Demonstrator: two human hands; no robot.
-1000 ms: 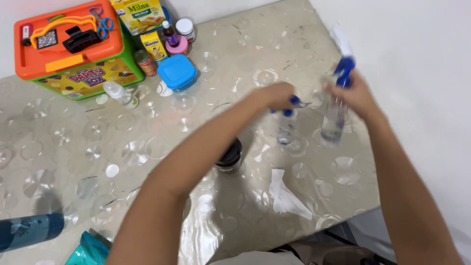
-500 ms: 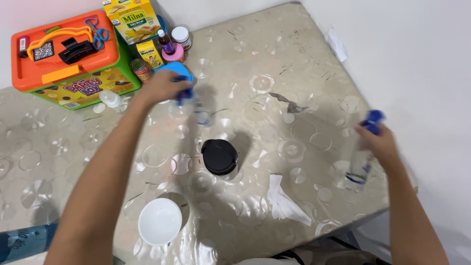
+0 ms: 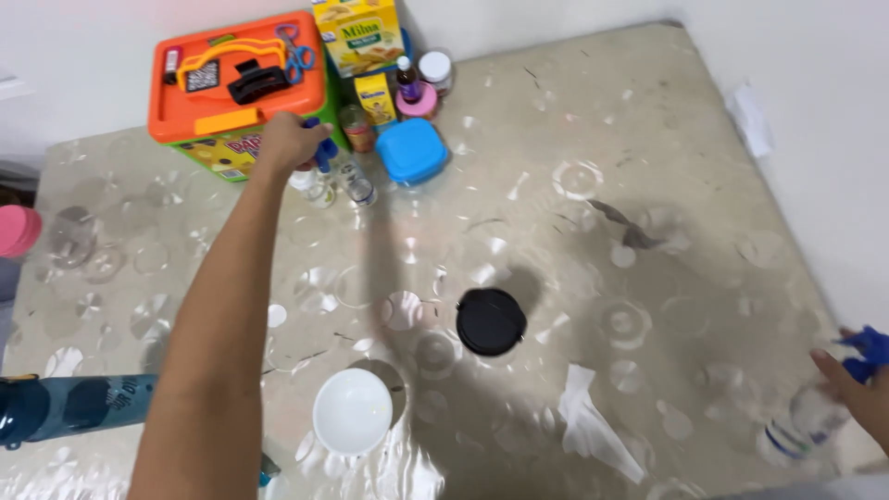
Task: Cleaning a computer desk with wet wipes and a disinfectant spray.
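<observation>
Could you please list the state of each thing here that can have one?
Left hand: closed on a small bottle.
Small bottle: clear, blue-capped, tilted by the orange box.
Right hand: gripping a spray bottle.
Spray bottle: clear, leaning at the table edge.
Orange box: lid shut.
Blue tub: lidded.
Black jar: lid on, upright.
White bowl: upright, looks empty.
Tissue: crumpled.

The right hand [image 3: 866, 393] and its clear bottle [image 3: 804, 421] are cut off at the frame's edge.
</observation>
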